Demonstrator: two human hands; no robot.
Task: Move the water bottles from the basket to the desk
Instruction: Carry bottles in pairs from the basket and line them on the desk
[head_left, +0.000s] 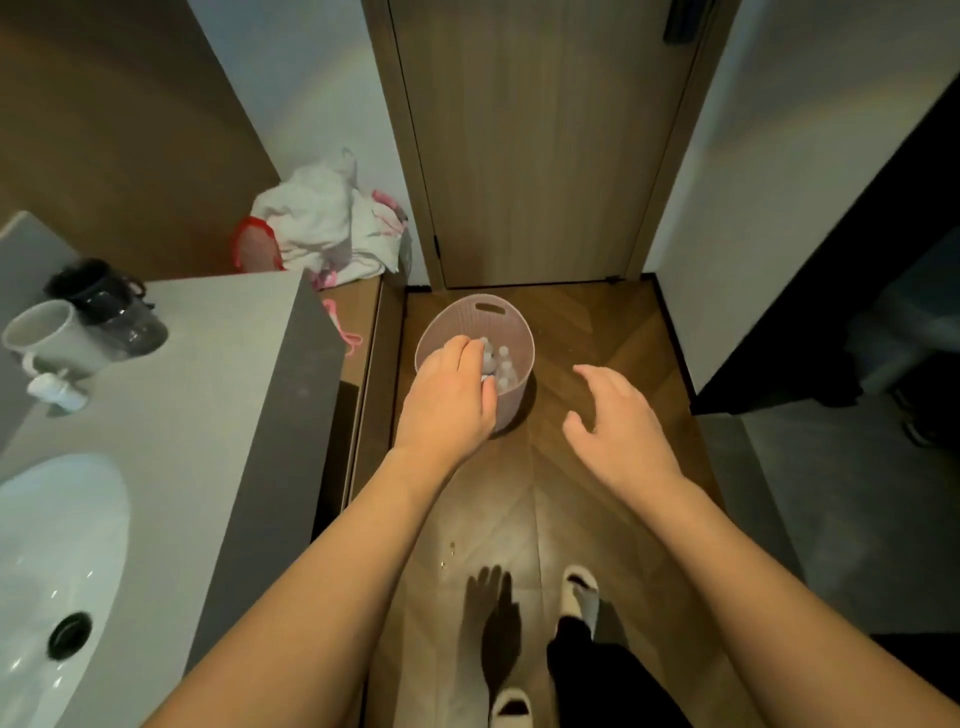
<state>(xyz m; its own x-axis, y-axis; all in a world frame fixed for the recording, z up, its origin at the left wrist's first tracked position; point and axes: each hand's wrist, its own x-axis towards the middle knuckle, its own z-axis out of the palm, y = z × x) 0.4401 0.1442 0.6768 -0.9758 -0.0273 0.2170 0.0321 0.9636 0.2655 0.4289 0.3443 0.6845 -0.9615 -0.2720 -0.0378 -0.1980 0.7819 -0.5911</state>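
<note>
Wood flooring (571, 332) in a herringbone pattern fills the narrow passage in front of a closed door (540, 145), and a grey counter (218, 374) with a white sink (57, 561) runs along the left side. On the floor just before the door stands a pale pink basket (511, 317) with a slotted handle; the water bottles (503, 364) stand upright inside it, packed close, with only their white caps visible — at least 4 can be counted, the rest hidden by the hand. The left hand (452, 395) reaches down over the near rim with its fingers curled among the caps; whether it has closed on a bottle cannot be told, because the fingertips are hidden. The right hand (618, 415) hovers to the right of the basket, fingers spread, empty and touching nothing. 2 mugs (67, 332) and a small white object (54, 392) sit on the counter near the sink, and a heap of white cloth (322, 218) lies on a lower ledge beyond. Handling judgement: the bottles are probably small, filled plastic — moderately heavy for their size, smooth-walled and slightly yielding under pressure. Take each by the neck just below the cap, or wrap the fingers round the body once it is clear of its neighbours. Lift straight up to avoid tipping adjacent bottles or dragging the light basket.
</note>
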